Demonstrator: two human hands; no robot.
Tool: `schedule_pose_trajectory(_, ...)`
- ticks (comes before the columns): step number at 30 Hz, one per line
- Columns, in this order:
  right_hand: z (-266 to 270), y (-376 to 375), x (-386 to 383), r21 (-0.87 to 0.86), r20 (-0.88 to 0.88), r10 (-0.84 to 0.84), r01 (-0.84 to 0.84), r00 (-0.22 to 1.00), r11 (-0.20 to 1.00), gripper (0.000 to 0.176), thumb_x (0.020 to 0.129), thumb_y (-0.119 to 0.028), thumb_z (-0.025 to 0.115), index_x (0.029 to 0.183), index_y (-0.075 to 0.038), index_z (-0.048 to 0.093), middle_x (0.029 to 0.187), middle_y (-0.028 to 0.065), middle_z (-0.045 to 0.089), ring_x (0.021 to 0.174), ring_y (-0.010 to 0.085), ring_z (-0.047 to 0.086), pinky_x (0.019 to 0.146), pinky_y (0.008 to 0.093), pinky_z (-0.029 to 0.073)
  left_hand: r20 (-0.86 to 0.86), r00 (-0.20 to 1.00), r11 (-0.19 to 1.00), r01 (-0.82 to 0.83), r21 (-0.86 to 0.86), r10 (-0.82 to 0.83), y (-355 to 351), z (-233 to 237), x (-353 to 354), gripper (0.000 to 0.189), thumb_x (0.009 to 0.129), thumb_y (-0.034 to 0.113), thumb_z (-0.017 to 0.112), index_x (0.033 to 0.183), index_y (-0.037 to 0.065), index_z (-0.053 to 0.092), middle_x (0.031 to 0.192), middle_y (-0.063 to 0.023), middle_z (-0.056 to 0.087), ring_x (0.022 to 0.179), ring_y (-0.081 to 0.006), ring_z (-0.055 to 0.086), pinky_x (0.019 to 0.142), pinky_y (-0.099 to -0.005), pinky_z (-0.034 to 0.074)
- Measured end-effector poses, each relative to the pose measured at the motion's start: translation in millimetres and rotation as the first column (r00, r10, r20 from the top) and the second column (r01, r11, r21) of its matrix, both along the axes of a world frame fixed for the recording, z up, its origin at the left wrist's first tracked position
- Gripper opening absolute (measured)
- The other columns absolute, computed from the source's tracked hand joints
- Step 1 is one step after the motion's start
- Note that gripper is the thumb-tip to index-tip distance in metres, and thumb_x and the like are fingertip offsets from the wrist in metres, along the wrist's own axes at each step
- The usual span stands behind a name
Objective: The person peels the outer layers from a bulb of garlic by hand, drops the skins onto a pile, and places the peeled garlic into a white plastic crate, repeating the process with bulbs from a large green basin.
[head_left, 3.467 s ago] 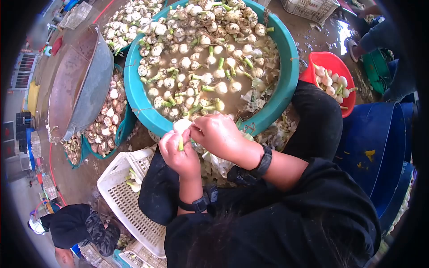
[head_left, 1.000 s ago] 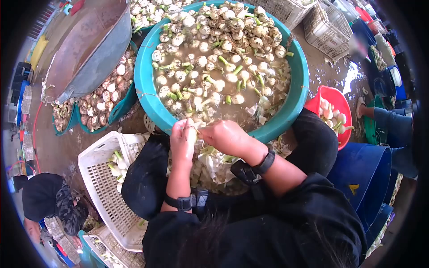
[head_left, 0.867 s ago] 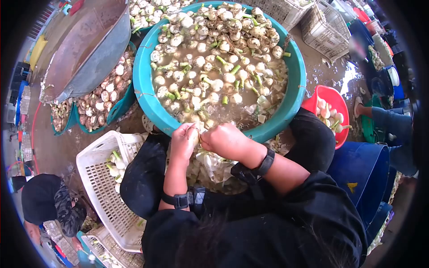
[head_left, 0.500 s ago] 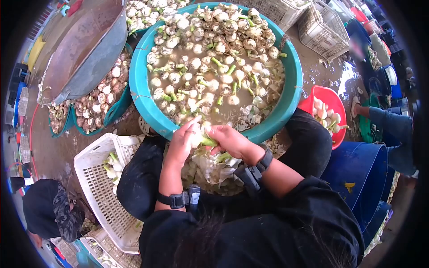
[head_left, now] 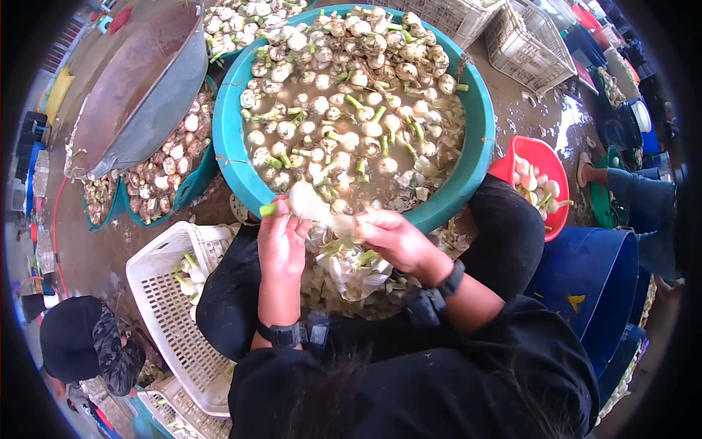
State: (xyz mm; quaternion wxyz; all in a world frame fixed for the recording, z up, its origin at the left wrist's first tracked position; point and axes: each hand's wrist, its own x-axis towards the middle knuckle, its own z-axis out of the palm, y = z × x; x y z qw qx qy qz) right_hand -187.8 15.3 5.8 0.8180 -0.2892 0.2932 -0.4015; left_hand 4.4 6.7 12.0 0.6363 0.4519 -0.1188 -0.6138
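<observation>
My left hand (head_left: 282,245) is closed around a white onion (head_left: 304,200), whose short green stem sticks out to the left. A pale, thin strip of onion skin (head_left: 338,225) stretches from the bulb to my right hand (head_left: 398,240), which pinches it between thumb and fingers. Both hands are over the near rim of a round teal tub (head_left: 243,179). Muddy water and many onions (head_left: 344,139) with cut green stems fill the tub. Beneath my hands, a heap of peeled skins (head_left: 358,276) lies between my legs.
A white crate (head_left: 157,282) with some onions stands at my left, a red bucket (head_left: 518,150) of cleaned onions at my right. Blue barrels (head_left: 585,282) are beside my right knee. A tilted metal wheelbarrow tray (head_left: 139,95) is at upper left. Another person (head_left: 80,340) sits at far left.
My hands have moved apart, and the skin strip now spans between them. The onion has turned in my left hand, its stem swinging from the right to the left.
</observation>
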Motion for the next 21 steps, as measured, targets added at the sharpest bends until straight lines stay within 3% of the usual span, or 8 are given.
schedule_pose_trajectory(4,35.8,-14.8,-26.6,-0.047,0.408,-0.157,0.193,0.899,0.980,0.024,0.081,-0.015,0.057,0.105,-0.012,0.053,0.101,0.0118,0.058,0.090,0.0309,0.055,0.082,0.0433,0.043,-0.243,0.964,0.984,-0.068,0.162,0.107,4.6,-2.9,23.4,0.027,0.085,0.034,0.056,0.097,0.010,0.055,0.084,-0.0017,0.060,0.070,-0.0085,0.056,0.062,-0.0224,0.049)
schedule_pose_trajectory(7,31.4,-27.5,-26.9,0.323,0.621,-0.391,0.233,0.679,0.917,0.030,0.080,-0.018,0.056,0.108,-0.011,0.050,0.099,0.0110,0.058,0.088,0.0300,0.057,0.078,0.0478,0.046,-0.345,0.913,0.968,-0.156,0.196,0.218,5.2,6.7,39.1,0.024,0.082,0.033,0.055,0.092,0.012,0.057,0.073,0.0022,0.058,0.053,-0.0077,0.049,0.048,-0.0199,0.043)
schedule_pose_trajectory(9,33.0,-29.3,-15.6,-0.112,0.209,0.103,-0.081,0.973,0.990,0.025,0.085,-0.023,0.053,0.104,-0.008,0.051,0.101,0.0139,0.057,0.087,0.0272,0.058,0.079,0.0464,0.047,-0.532,0.758,0.920,-0.371,0.126,0.378,15.3,1.6,83.8,0.019,0.081,0.028,0.053,0.088,0.011,0.058,0.066,0.0016,0.056,0.044,-0.0097,0.043,0.046,-0.0241,0.040)
schedule_pose_trajectory(11,32.3,-14.7,5.2,-0.325,-0.834,0.207,-0.758,0.512,0.566,0.027,0.084,-0.031,0.056,0.098,-0.008,0.059,0.097,0.0173,0.060,0.084,0.0266,0.061,0.078,0.0375,0.047,-0.617,0.656,0.810,-0.584,-0.052,0.434,35.4,25.4,120.4,0.042,0.083,0.045,0.045,0.079,0.004,0.051,0.060,-0.0029,0.046,0.049,-0.0131,0.043,0.046,-0.0268,0.039)
schedule_pose_trajectory(13,13.0,-29.4,16.6,-0.275,-0.931,0.031,-0.755,0.365,0.596,0.023,0.081,-0.027,0.057,0.093,-0.007,0.060,0.089,0.0173,0.061,0.079,0.0291,0.060,0.074,0.0379,0.048,-0.516,0.436,0.511,-0.860,0.003,0.737,41.0,63.8,115.0,0.066,0.079,0.063,0.026,0.073,0.000,0.045,0.065,-0.0089,0.044,0.057,-0.0175,0.046,0.052,-0.0274,0.040)
schedule_pose_trajectory(16,-52.4,-97.5,5.3,-0.504,-0.863,-0.388,-0.504,0.323,0.702,0.022,0.080,-0.028,0.057,0.083,-0.008,0.065,0.073,0.0157,0.063,0.065,0.0329,0.061,0.062,0.0394,0.050,-0.384,0.750,0.770,-0.623,-0.136,0.539,39.1,34.8,109.6,0.046,0.084,0.048,0.038,0.074,0.004,0.048,0.071,-0.0075,0.049,0.061,-0.0162,0.048,0.054,-0.0275,0.041)
schedule_pose_trajectory(17,-62.0,-119.4,12.5,-0.354,-0.935,-0.339,-0.257,0.103,0.899,0.030,0.078,-0.032,0.058,0.080,-0.003,0.064,0.079,0.0169,0.063,0.069,0.0329,0.062,0.065,0.0398,0.050,-0.315,0.844,0.859,-0.492,-0.137,0.433,31.5,20.3,100.1,0.037,0.086,0.040,0.043,0.075,0.006,0.049,0.074,-0.0067,0.051,0.062,-0.0154,0.048,0.054,-0.0270,0.041)
schedule_pose_trajectory(21,-175.8,-150.9,22.5,-0.052,-0.999,-0.026,-0.766,0.046,0.640,0.046,0.079,-0.042,0.053,0.083,0.002,0.063,0.091,0.0213,0.062,0.086,0.0331,0.060,0.076,0.0398,0.047,0.128,0.940,0.929,-0.334,0.163,0.316,-9.0,16.4,19.1,0.012,0.083,0.017,0.055,0.089,0.008,0.052,0.079,-0.0016,0.054,0.064,-0.0109,0.049,0.054,-0.0234,0.041)
